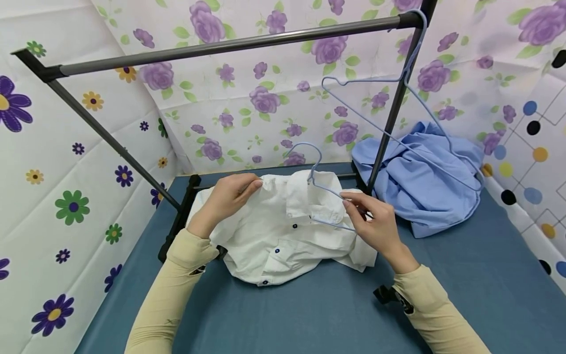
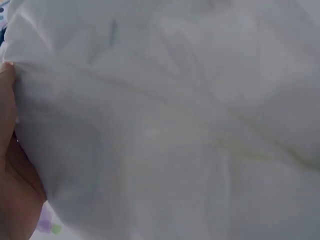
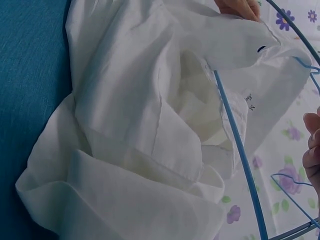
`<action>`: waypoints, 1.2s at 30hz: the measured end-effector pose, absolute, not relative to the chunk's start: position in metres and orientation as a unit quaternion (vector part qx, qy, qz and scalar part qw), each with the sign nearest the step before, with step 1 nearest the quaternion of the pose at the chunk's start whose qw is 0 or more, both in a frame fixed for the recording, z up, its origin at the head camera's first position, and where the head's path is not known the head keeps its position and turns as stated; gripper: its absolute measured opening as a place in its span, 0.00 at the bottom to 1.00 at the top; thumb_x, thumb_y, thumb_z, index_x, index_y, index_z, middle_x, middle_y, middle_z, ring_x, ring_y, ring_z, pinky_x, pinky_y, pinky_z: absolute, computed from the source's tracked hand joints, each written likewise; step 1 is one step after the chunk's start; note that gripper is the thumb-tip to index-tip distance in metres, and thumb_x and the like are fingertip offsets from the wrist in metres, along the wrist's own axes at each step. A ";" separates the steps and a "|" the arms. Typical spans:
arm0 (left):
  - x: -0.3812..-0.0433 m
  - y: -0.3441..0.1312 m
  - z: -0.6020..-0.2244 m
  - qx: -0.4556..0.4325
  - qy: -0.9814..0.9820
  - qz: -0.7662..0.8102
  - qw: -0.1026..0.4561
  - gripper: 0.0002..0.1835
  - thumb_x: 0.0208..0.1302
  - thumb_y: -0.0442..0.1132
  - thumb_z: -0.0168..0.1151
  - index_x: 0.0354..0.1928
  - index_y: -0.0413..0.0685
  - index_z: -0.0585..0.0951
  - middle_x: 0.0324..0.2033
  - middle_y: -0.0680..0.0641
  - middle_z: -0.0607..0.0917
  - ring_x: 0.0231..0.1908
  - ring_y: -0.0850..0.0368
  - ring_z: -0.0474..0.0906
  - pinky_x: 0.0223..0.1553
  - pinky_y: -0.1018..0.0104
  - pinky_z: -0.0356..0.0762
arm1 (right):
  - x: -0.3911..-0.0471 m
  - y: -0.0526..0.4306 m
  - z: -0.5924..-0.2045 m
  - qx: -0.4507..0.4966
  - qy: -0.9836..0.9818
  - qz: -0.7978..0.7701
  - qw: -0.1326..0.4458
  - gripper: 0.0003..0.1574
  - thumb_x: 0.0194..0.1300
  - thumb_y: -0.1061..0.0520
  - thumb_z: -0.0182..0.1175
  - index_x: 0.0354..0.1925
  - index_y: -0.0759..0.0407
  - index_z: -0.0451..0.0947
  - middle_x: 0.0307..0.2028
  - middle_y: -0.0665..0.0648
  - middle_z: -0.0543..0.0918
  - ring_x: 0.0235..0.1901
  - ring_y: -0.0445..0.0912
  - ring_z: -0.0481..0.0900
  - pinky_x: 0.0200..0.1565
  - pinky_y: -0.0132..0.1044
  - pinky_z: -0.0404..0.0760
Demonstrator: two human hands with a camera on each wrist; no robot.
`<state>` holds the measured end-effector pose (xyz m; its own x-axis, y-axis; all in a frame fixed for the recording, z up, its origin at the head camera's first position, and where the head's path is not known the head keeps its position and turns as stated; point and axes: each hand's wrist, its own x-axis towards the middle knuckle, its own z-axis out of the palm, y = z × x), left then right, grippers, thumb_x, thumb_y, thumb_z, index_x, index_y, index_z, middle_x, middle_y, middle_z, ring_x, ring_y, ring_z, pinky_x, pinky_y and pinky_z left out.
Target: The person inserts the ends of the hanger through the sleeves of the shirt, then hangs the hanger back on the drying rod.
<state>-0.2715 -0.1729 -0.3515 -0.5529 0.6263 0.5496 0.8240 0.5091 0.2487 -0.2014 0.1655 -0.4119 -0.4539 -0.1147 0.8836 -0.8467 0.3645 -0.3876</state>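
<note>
A white button-up shirt [image 1: 247, 250] lies crumpled on the blue-grey surface, dark buttons down its front. My left hand [image 1: 227, 200] pinches the cloth near the shirt's shoulder; in the left wrist view, white fabric [image 2: 150, 150] fills most of the picture beside that hand [image 2: 20, 200]. With thumb and fingers, my right hand [image 1: 375, 221] holds one side of a light-blue wire hanger [image 1: 305, 143]. The hanger's hook stands up above the collar. Its lower bar [image 3: 238, 145] passes into the shirt's opening in the right wrist view; the far end is hidden by cloth.
A dark metal rack has a top rail [image 1: 230, 45] above the shirt and slanted side posts. A second blue hanger [image 1: 367, 119] hangs at the rail's right end. Blue cloth [image 1: 433, 187] lies bunched behind the right post. Patterned sheets [image 1: 265, 98] cover the walls.
</note>
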 end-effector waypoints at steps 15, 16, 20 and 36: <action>-0.252 -0.143 -0.341 -0.441 -0.829 -0.258 0.229 0.22 0.71 0.56 0.40 0.25 0.52 0.71 0.15 0.56 0.63 0.14 0.64 0.55 0.18 0.68 0.58 | -0.200 0.160 -0.410 0.345 -0.712 0.466 0.396 0.14 0.58 0.67 0.61 0.44 0.61 0.82 0.24 0.48 0.79 0.17 0.36 0.67 0.21 0.27 0.65; -0.251 -0.142 -0.340 -0.442 -0.830 -0.251 0.231 0.22 0.71 0.57 0.41 0.26 0.52 0.72 0.16 0.56 0.64 0.14 0.64 0.55 0.19 0.68 0.58 | -0.200 0.160 -0.410 0.346 -0.711 0.466 0.397 0.14 0.57 0.67 0.61 0.44 0.61 0.82 0.24 0.48 0.79 0.17 0.36 0.67 0.21 0.27 0.65; -0.249 -0.138 -0.339 -0.444 -0.832 -0.233 0.239 0.21 0.68 0.59 0.44 0.27 0.51 0.71 0.16 0.55 0.62 0.15 0.63 0.55 0.19 0.67 0.57 | -0.200 0.159 -0.409 0.347 -0.709 0.466 0.400 0.14 0.57 0.67 0.61 0.43 0.61 0.82 0.23 0.47 0.79 0.16 0.36 0.66 0.21 0.26 0.65; -0.252 -0.135 -0.337 -0.396 -0.852 -0.209 0.270 0.29 0.62 0.65 0.49 0.48 0.46 0.72 0.38 0.50 0.75 0.31 0.57 0.72 0.28 0.62 0.70 | -0.199 0.157 -0.411 0.369 -0.691 0.472 0.405 0.11 0.59 0.65 0.60 0.42 0.63 0.82 0.20 0.47 0.76 0.15 0.35 0.64 0.19 0.25 0.63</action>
<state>-0.2517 -0.1350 -0.3369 -0.5405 0.5615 0.6265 0.7878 0.5992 0.1426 -0.1988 0.1572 -0.4107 -0.3998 -0.1285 0.9075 -0.8919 0.2828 -0.3529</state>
